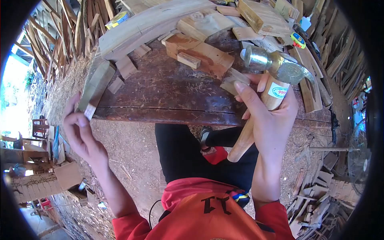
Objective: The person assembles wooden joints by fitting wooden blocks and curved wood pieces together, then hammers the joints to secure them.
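In my right hand (274, 116) is a claw hammer (258, 60), its metal head up over the table and its wooden handle slanting down toward my lap. A white and blue sticker marks the handle below the head. The thumb and fingertips of this hand overlap a small pale wood offcut (235, 81). My left hand (83, 134) is curled at the table's left front corner, closed on the near end of a long wooden block (97, 85). Its thumb lies by the block's sunlit end.
The dark wooden table (160, 90) carries a reddish-brown block (208, 58), a long curved board (148, 26) and several offcuts. Tape measures (297, 40) lie at the back. Timber strips (66, 40) lean around the shop. Sawdust covers the floor, and scrap wood (316, 200) is piled at right.
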Motion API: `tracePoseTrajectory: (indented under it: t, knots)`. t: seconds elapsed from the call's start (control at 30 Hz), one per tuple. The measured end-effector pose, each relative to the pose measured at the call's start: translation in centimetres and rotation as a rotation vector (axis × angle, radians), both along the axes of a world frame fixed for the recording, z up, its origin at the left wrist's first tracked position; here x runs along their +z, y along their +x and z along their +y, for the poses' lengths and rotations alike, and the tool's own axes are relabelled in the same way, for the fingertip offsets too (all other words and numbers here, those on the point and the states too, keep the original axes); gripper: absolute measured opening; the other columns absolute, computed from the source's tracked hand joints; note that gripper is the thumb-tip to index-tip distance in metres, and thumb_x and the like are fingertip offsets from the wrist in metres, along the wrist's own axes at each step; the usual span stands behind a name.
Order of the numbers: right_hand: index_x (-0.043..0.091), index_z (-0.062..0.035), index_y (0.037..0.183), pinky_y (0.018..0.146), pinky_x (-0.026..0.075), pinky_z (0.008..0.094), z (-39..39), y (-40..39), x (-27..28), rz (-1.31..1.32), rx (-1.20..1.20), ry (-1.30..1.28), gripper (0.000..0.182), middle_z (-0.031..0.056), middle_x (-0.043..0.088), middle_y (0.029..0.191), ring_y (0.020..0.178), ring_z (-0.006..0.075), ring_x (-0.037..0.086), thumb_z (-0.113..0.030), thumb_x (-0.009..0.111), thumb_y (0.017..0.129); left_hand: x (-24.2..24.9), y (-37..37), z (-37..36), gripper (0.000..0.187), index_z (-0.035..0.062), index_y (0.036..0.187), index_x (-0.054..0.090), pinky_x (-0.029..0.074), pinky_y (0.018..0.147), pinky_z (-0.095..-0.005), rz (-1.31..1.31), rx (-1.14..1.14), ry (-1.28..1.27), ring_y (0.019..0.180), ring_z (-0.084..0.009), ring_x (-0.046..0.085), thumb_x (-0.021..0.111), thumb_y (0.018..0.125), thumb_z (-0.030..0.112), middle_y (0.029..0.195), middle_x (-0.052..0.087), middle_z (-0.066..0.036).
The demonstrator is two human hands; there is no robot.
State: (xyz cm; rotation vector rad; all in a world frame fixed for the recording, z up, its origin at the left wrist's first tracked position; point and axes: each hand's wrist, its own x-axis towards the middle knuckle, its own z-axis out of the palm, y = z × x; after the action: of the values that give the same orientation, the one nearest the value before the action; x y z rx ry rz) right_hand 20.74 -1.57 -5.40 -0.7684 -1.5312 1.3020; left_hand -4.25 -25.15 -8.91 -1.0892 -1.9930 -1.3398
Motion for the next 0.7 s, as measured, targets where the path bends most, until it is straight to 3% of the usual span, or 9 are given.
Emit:
tracePoseTrajectory:
  t: [0.1,0.13,0.23,0.27,0.37,0.5,0.53,0.63,0.7]
  knots:
    - [0.058,-0.0062,0.097,0.053,0.049,0.0206,-0.4,-0.3,0.3,0.011,-0.015,-0.016,0.026,0.0098,0.075,0.099,0.074,0.0098,0.070,0.001,0.082,0.088,-0.5,0.9,-0.9,0.019,0.0022,0.103,0.056,0.054,0.108,-0.0456,-0.610,-0.334,0.626,0.128,-0.0340,0.063,0.050,0.109,0.020,0.140,0.061,-0.030]
    - [0.058,-0.0059,0.095,0.053,0.049,0.0205,-0.5,-0.4,0.4,0.014,-0.027,-0.024,0.025,0.0083,0.075,0.096,0.073,0.0078,0.069,0.002,0.081,0.089,1.0,2.9,0.0,0.018,0.0012,0.099,0.052,0.065,0.091,-0.0387,-0.867,-0.515,0.911,0.106,-0.0294,0.070,0.052,0.106,0.017,0.122,0.065,-0.026]
    - [0.058,-0.0062,0.098,0.053,0.051,0.0210,-0.4,-0.1,0.3,0.025,-0.002,-0.020,0.025,0.0102,0.076,0.099,0.077,0.0112,0.073,0.002,0.080,0.089,2.3,3.4,0.1,0.018,-0.0031,0.102,0.049,0.065,0.079,-0.0313,-1.415,-1.200,1.302,0.082,-0.0237,0.067,0.050,0.107,0.014,0.100,0.061,-0.017]
    - [0.058,-0.0062,0.098,0.053,0.051,0.0210,-0.3,-0.1,0.3,0.019,-0.001,-0.016,0.025,0.0107,0.076,0.099,0.077,0.0117,0.074,0.001,0.080,0.089,3.1,4.1,0.7,0.018,-0.0061,0.104,0.047,0.059,0.059,-0.0278,-1.501,-1.119,1.491,0.064,-0.0180,0.055,0.047,0.107,0.011,0.086,0.050,-0.009]
    - [0.058,-0.0061,0.099,0.053,0.051,0.0210,-0.3,0.0,0.2,0.013,0.004,-0.011,0.025,0.0120,0.077,0.102,0.078,0.0124,0.074,0.001,0.080,0.090,2.1,3.2,1.0,0.020,-0.0011,0.094,0.044,0.050,0.049,-0.0258,-1.581,-1.286,1.429,0.062,-0.0131,0.051,0.046,0.107,0.014,0.090,0.050,-0.010]
    - [0.058,-0.0059,0.098,0.053,0.050,0.0209,-0.3,0.2,0.4,0.023,0.010,-0.022,0.025,0.0114,0.076,0.102,0.077,0.0117,0.074,0.000,0.081,0.090,4.5,3.5,3.9,0.031,-0.0041,0.117,0.060,0.033,0.044,-0.0222,-1.032,-0.577,0.413,0.052,-0.0097,0.037,0.047,0.110,0.023,0.071,0.041,0.002]
    - [0.058,-0.0059,0.098,0.053,0.050,0.0209,-0.3,0.2,0.4,0.023,0.010,-0.027,0.025,0.0110,0.076,0.101,0.077,0.0115,0.074,0.000,0.081,0.090,5.0,3.6,4.5,0.035,0.0018,0.130,0.067,0.032,0.048,-0.0212,-0.724,-0.294,0.089,0.051,-0.0076,0.038,0.059,0.107,0.027,0.066,0.044,0.005]
    - [0.059,-0.0057,0.097,0.053,0.050,0.0206,-0.1,0.3,0.3,0.036,0.010,-0.011,0.024,0.0097,0.076,0.099,0.075,0.0101,0.072,0.000,0.081,0.090,6.7,1.9,6.2,0.034,0.0080,0.121,0.075,0.046,0.054,-0.0291,-0.058,-0.005,-0.501,0.053,-0.0156,0.057,0.072,0.098,0.032,0.067,0.061,-0.005]
    - [0.059,-0.0057,0.097,0.053,0.050,0.0204,-0.2,0.3,0.4,0.032,0.005,-0.013,0.024,0.0094,0.076,0.098,0.074,0.0091,0.071,0.000,0.081,0.090,8.3,0.5,7.2,0.033,0.0071,0.117,0.078,0.056,0.067,-0.0367,0.078,0.038,-0.743,0.065,-0.0246,0.072,0.077,0.094,0.032,0.073,0.071,-0.013]
